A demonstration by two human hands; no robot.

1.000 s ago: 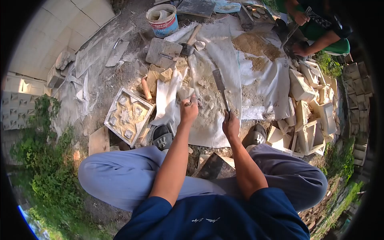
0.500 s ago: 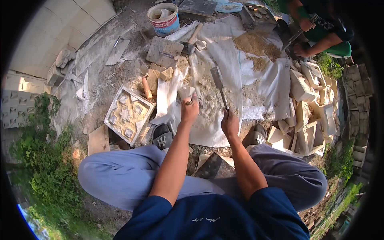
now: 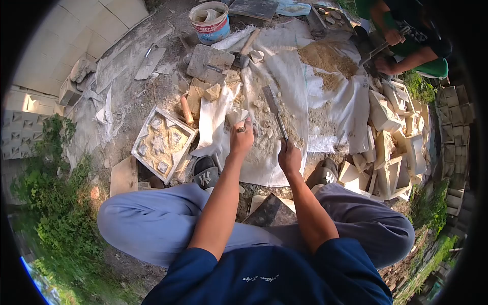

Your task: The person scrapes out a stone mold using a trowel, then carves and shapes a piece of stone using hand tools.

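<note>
My left hand point(image 3: 242, 136), with a ring on one finger, is closed around a pale, angular piece of stone point(image 3: 236, 116) above the white cloth sheet point(image 3: 274, 175). In my right hand point(image 3: 290, 156) is the handle end of a long, flat-bladed metal tool point(image 3: 272, 100), its wide end pointing away from me and slightly left. The blade is apart from the stone piece. Pale chips and dust point(image 3: 262, 140) lie on the sheet between and beyond my hands.
Left of the sheet are a square mould-like frame point(image 3: 138, 148) and a wooden handle point(image 3: 186, 110). Beyond lie a hammer point(image 3: 248, 43), a flat slab point(image 3: 206, 63) and a bucket point(image 3: 209, 33). Pale blocks point(image 3: 386, 147) are piled right, near another person's hands point(image 3: 389, 63).
My right hand has shifted slightly left, and the tool's wide end has swung a little left. My left hand keeps hold of the stone piece in nearly the same place.
</note>
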